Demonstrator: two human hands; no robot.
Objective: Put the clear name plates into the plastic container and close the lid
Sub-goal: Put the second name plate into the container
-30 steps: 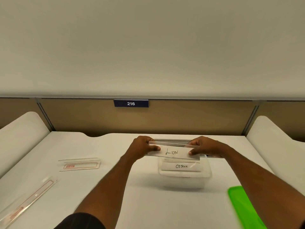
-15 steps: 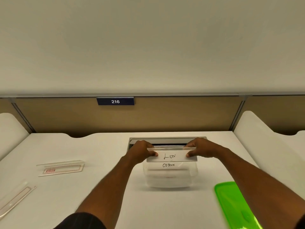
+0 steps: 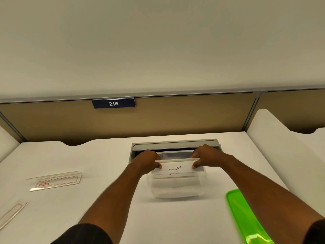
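Observation:
A clear name plate with a "LION" paper slip (image 3: 177, 167) sits at the open top of the clear plastic container (image 3: 175, 189). My left hand (image 3: 146, 160) pinches its left end and my right hand (image 3: 204, 156) pinches its right end. Behind and below it, another plate's writing is mostly hidden inside the container. The green lid (image 3: 246, 217) lies on the table at the right, partly under my right forearm. Two more clear name plates lie on the left: one (image 3: 56, 180) mid-left, one (image 3: 12, 214) at the left edge.
The white desk (image 3: 105, 173) has a grey cable hatch (image 3: 175, 144) open just behind the container. A tan partition with a blue "216" sign (image 3: 113, 103) closes the back. White side panels rise at the left and right.
Both hands have lowered the LION plate into the top of the container, so it now covers the OSTRICH label. The view has shifted to the right.

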